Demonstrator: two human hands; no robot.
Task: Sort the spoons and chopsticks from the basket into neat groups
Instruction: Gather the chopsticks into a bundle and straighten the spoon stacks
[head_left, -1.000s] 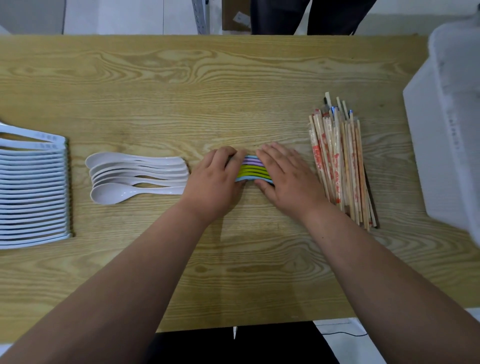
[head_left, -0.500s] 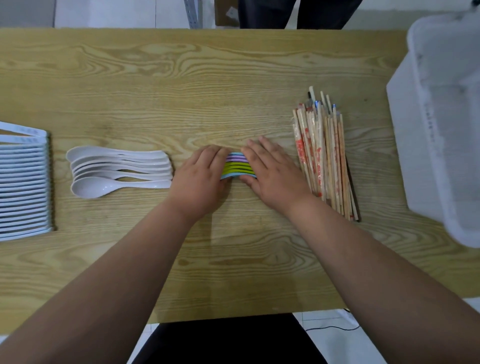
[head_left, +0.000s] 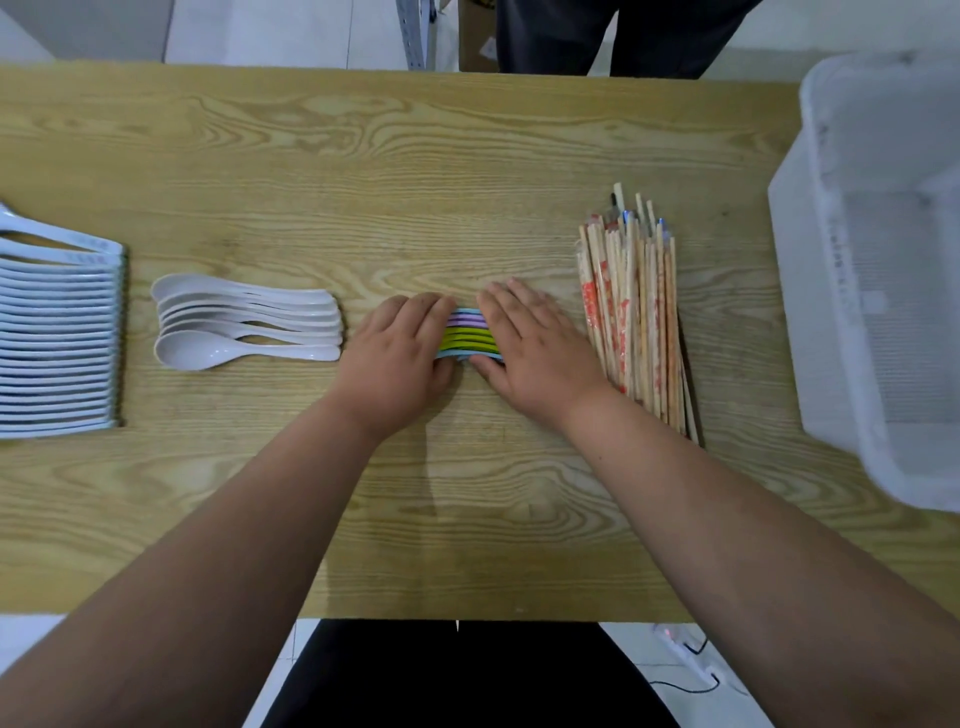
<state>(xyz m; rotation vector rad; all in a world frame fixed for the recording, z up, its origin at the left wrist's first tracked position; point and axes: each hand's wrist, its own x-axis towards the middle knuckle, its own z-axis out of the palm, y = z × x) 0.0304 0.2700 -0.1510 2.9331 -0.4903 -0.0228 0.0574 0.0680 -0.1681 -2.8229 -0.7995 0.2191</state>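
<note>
Pressing in from both sides, the left hand (head_left: 396, 349) and right hand (head_left: 535, 343) sandwich a small stack of colourful plastic spoons (head_left: 469, 334) (purple, green, blue edges showing) at the middle of the light wood-grain table (head_left: 363, 171). Both palms face down, forearms angled in from the near edge. Left fingers (head_left: 426, 306) together, curled over the stack's left end; right fingers (head_left: 501, 304) together, flat, laid over its right end. Only the strip of spoons between the two sets of fingertips shows, rest hidden under the hands. Neither hand grips; they just squeeze the stack flat on the table.

Left of the left knuckles, close by: nested group of white plastic spoons (head_left: 244, 325), bowls pointing left. Further left, at the frame edge: row of pale blue-white flat spoons (head_left: 57, 338). Just right of the right hand: bundle of wooden chopsticks in paper sleeves (head_left: 636, 312), nearly touching the wrist. Far right: translucent white plastic basket (head_left: 883, 260).
</note>
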